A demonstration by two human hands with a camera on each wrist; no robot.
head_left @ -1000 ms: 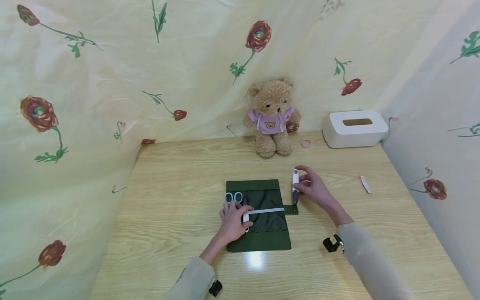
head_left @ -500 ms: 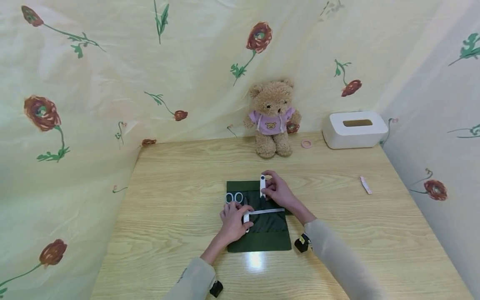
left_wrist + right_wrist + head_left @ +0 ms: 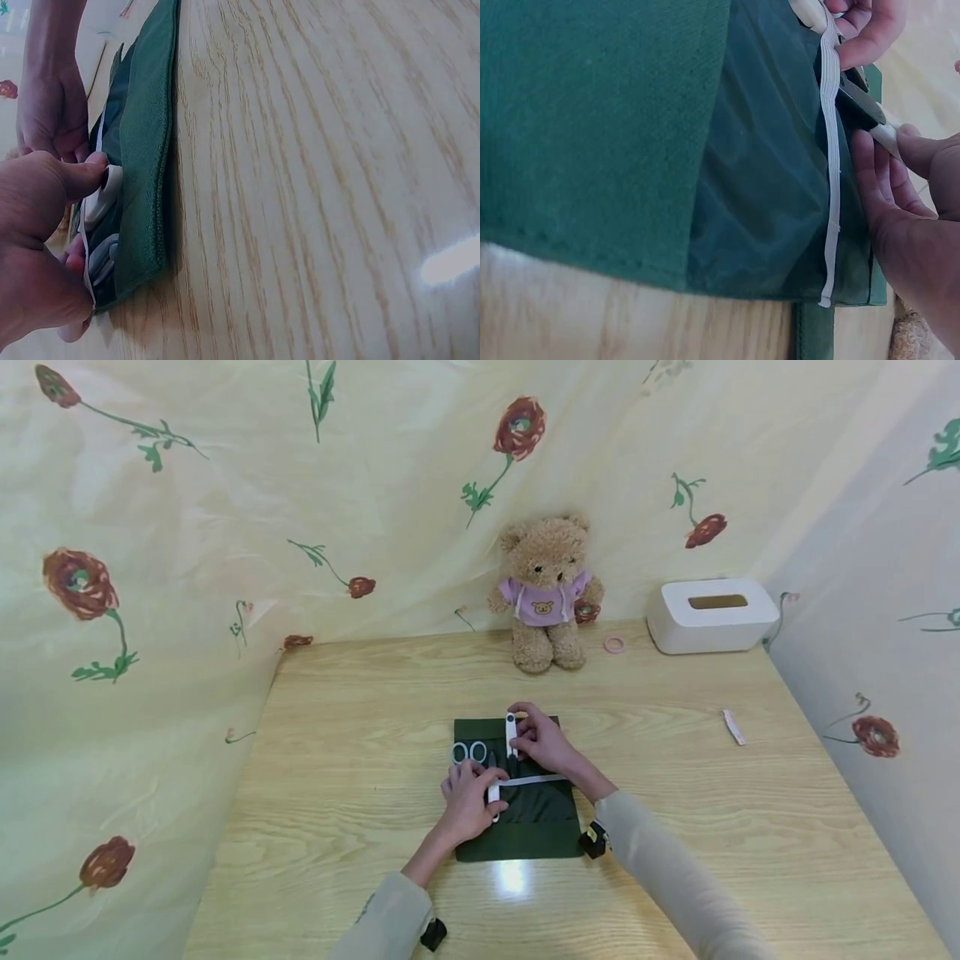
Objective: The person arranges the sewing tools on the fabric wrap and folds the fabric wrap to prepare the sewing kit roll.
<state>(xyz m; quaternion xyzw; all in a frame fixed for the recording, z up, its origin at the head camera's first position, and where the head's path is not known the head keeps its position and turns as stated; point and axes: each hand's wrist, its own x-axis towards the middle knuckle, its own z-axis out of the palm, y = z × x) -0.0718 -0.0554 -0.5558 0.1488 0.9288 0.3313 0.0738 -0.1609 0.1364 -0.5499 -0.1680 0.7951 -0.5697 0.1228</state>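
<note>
A dark green fabric pouch (image 3: pixel 517 845) lies unfolded on the table, a white elastic band (image 3: pixel 830 150) running across its middle. Scissors (image 3: pixel 477 752) with pale ring handles sit at its left, partly under my left hand (image 3: pixel 465 802). That hand's fingers are bent at the elastic band, while its thumb touches a white handle (image 3: pixel 103 199) tucked beside the scissors. My right hand (image 3: pixel 547 745) pinches a white-handled tool (image 3: pixel 512 737) between thumb and fingers. The tool's flat dark end (image 3: pixel 862 105) points toward the elastic; its exact kind is unclear.
A teddy bear (image 3: pixel 546 597) in a purple top sits at the back against the patterned curtain. Right of it are a pink ring (image 3: pixel 614 645) and a white tissue box (image 3: pixel 712 617). A small pale strip (image 3: pixel 733 727) lies on the right side of the table.
My right hand has carried the white-handled tool leftward from beside the pouch's fastening tab to over the pouch, close to the left hand. The left hand has stayed in place.
</note>
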